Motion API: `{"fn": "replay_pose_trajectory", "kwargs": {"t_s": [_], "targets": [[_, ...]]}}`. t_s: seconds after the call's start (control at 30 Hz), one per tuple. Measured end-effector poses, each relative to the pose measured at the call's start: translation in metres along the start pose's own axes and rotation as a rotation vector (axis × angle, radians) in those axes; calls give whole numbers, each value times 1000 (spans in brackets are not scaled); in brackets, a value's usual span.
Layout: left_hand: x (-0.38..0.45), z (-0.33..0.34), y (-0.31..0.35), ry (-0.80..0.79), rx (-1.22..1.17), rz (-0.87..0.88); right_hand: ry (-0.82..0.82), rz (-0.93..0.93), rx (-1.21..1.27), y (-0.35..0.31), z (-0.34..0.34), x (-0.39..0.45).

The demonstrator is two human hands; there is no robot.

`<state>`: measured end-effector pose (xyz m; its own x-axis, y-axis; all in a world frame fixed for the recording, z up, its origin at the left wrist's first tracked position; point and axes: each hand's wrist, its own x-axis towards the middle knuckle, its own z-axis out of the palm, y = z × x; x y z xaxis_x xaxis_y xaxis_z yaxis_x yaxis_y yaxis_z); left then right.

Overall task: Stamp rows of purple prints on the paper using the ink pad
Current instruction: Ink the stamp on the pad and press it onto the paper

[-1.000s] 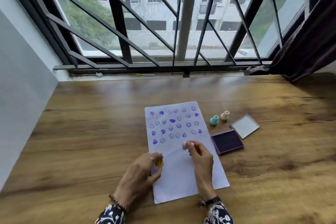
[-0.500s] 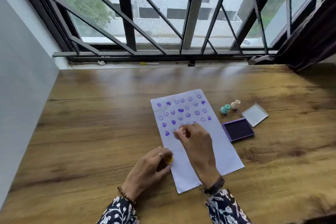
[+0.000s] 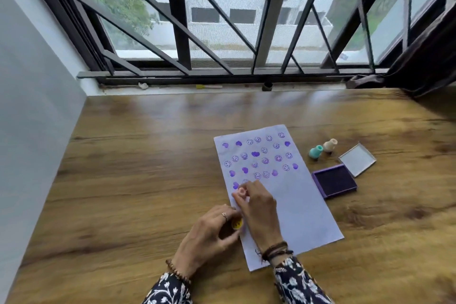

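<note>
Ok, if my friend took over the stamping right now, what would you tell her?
Right hand: grip shut on a small pink stamp, at the left edge of the paper, just below the last prints.
Left hand: grip shut on a yellow stamp, resting by the paper's left edge.
The open purple ink pad sits right of the paper, its lid behind it, with a teal stamp and a cream stamp nearby.
Done: several rows of purple hearts and smileys fill the top half.
Left: finish the current row, then fill the blank lower half, probably re-inking as prints fade.
</note>
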<state>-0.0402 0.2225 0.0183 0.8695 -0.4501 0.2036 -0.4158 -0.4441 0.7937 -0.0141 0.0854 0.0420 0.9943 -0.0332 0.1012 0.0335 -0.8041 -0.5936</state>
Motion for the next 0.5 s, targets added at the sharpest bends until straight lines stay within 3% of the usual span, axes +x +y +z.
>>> {"fn": "replay_pose_trajectory", "kwargs": {"t_s": [0.17, 0.3, 0.4, 0.5], "targets": [[2, 0, 3, 12, 3, 11, 21, -16, -7, 2, 0, -2], [1, -1, 4, 9, 21, -4, -64, 48, 53, 5, -6, 4], [0, -1, 4, 12, 28, -22, -47, 267, 360, 11, -20, 11], [-1, -2, 4, -3, 14, -58, -11, 594, 835, 22, -43, 14]]}}
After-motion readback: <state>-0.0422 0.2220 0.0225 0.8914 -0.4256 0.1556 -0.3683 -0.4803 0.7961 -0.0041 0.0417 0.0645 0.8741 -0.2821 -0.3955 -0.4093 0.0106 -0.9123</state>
